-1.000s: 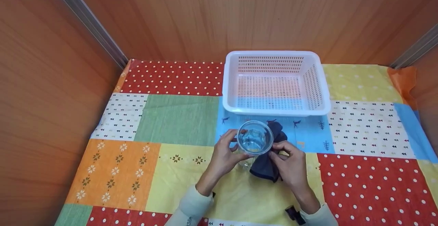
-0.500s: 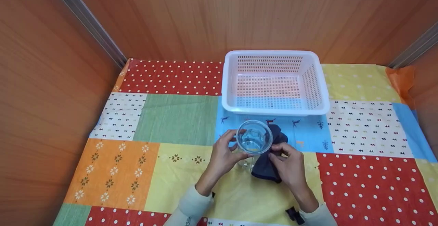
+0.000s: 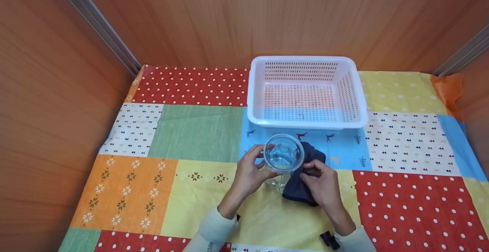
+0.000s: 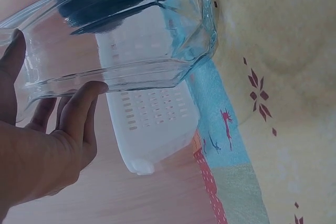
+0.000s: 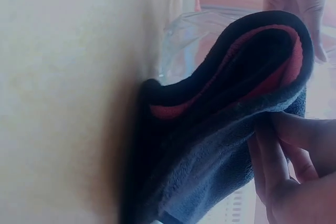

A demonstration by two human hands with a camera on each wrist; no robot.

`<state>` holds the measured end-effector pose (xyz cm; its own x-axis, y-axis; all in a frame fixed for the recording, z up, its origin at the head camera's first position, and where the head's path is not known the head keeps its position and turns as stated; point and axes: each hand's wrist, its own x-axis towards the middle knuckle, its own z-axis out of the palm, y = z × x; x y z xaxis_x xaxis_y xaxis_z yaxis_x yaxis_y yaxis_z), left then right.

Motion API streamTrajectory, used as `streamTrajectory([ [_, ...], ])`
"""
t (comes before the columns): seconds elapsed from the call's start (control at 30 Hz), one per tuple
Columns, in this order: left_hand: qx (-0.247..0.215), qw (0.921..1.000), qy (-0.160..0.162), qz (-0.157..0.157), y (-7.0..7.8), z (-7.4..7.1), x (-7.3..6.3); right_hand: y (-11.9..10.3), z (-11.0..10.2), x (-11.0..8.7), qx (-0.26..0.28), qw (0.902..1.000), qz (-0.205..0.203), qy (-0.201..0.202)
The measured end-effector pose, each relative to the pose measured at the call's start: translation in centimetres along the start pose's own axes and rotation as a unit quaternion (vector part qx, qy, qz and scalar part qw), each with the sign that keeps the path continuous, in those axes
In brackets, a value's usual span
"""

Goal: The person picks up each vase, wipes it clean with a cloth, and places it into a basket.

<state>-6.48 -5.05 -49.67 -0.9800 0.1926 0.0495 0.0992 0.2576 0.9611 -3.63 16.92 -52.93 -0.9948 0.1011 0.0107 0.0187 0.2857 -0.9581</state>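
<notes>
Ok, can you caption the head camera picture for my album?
Left hand holds a clear jar, right hand grips a dark cloth beside it, in front of a white basket.

Between the left hand (image 3: 250,172) and the right hand (image 3: 324,181), the dark cloth (image 3: 300,191) hides much of the glass jar (image 3: 284,154) from the right wrist camera. Beside the left hand, its wrist view cuts off the jar's mouth; near the right, the cloth's lower edge blurs.
</notes>
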Motion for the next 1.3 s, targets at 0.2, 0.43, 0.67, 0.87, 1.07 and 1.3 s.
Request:
streamTrajectory([
  [0.2,-0.001,1.0000,0.000,-0.003,0.0,0.0,0.0,0.8,0.1,0.1,0.001,0.9999,0.016,-0.005],
  [0.43,0.002,0.9999,0.006,0.011,-0.2,0.1,0.1,1.6,0.2,0.0,-0.003,0.9999,0.009,-0.013],
  [0.67,0.002,1.0000,0.003,0.002,-0.1,0.1,0.1,2.0,0.3,-0.1,-0.002,0.9998,0.016,-0.015],
  [0.87,-0.004,0.9999,-0.001,-0.011,0.0,0.0,0.0,1.9,0.2,-0.2,-0.006,0.9998,0.011,-0.013],
  [1.07,-0.012,0.9999,-0.002,-0.009,-0.1,0.0,0.0,1.2,0.3,-0.4,-0.011,0.9999,0.005,-0.008],
  [1.3,-0.014,0.9998,-0.005,-0.011,-0.1,0.0,0.0,-0.4,0.2,-0.4,-0.010,0.9999,-0.007,0.011],
])
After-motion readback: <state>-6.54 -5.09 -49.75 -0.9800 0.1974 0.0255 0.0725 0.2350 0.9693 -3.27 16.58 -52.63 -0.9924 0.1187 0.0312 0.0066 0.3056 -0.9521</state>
